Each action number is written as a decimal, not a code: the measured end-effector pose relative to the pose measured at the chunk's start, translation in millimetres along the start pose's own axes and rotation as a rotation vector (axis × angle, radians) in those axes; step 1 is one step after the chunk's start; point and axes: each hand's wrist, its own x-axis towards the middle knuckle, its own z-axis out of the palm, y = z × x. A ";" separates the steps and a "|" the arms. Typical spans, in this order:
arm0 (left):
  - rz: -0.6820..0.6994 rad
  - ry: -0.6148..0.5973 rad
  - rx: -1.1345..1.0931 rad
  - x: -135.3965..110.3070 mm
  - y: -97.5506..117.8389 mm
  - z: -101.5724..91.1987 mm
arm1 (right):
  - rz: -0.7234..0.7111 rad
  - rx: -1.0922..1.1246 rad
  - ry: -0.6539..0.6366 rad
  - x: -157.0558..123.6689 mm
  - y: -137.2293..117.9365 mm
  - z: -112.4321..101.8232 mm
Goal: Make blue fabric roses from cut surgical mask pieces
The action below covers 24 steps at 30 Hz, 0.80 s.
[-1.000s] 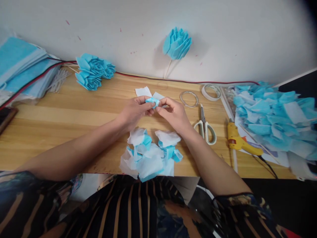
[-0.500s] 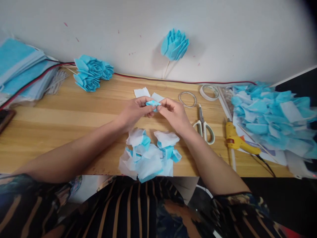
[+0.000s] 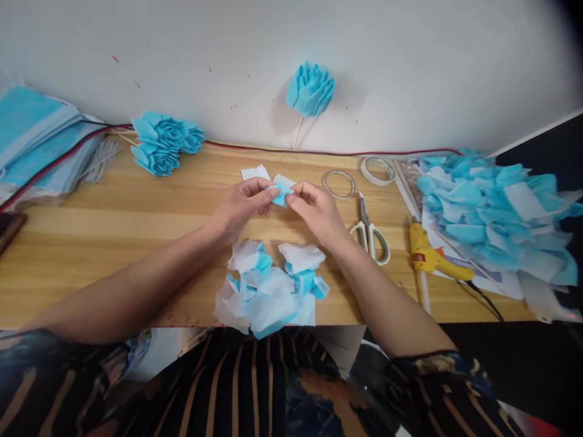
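My left hand (image 3: 241,206) and my right hand (image 3: 314,209) meet above the middle of the wooden table (image 3: 113,224). Both pinch a small folded piece of blue tissue (image 3: 280,193) between thumb and fingertips. Two white squares of paper (image 3: 255,173) lie flat just behind the hands. Near the table's front edge, between my forearms, sits a loose heap of white and blue folded pieces (image 3: 268,288).
Blue paper flowers (image 3: 161,142) lie at the back left; another flower on a stick (image 3: 310,90) leans on the wall. Right of my hands lie two tape rolls (image 3: 337,183), scissors (image 3: 370,229), a yellow glue gun (image 3: 430,258) and a big pile of blue pieces (image 3: 492,212). Stacked blue sheets (image 3: 36,136) sit far left.
Both hands keep working the small blue piece with slight finger movement. The camera has tipped a little, so everything sits lower and further left in view.
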 end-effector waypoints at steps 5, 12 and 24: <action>-0.024 0.019 0.043 0.2 -1.3 -2.4 | -0.011 -0.030 -0.030 -1.5 -1.9 1.6; -0.042 -0.070 -0.033 -3.9 5.2 2.8 | -0.002 0.019 0.003 -0.4 1.4 0.1; -0.044 -0.080 0.022 -2.8 -1.0 -0.9 | 0.034 0.099 0.046 1.5 4.2 -0.6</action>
